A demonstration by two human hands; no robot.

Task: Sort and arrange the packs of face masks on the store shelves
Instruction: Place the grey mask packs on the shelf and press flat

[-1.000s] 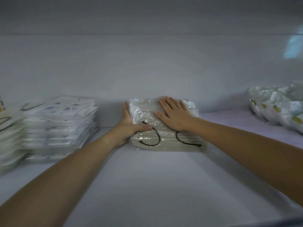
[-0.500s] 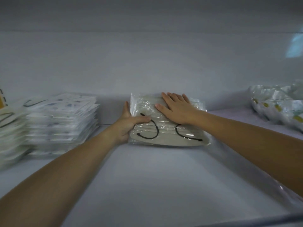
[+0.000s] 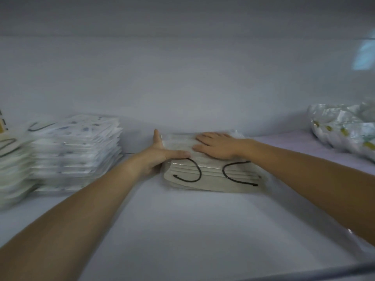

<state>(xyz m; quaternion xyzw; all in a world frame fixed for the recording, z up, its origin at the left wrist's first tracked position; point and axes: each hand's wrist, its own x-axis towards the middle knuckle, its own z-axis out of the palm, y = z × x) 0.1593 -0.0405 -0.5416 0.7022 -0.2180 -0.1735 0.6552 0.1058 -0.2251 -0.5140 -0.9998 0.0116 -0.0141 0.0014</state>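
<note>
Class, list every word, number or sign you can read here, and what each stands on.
None can be read.
Yellow and black label at the far left edge: cut off, blurred.
Patterned packs: blue print, no legible text.
Grey pack: black ear loops, no letters.
Packs at right: yellow marks, blurred.

Pack (image 3: pixel 213 179) is lying mid-shelf (image 3: pixel 192 230), close to the back wall (image 3: pixel 182 88). Left hand (image 3: pixel 160 157) is sitting against its left edge, thumb lying over the top. Right hand (image 3: pixel 217 147) is lying flat on top, toward the rear. Stack (image 3: pixel 77 151) is standing left of the pack, apart from it. Second stack (image 3: pixel 12 171) is sitting just beside that one, further left. Pile (image 3: pixel 345 130) is lying far right, well apart.
</note>
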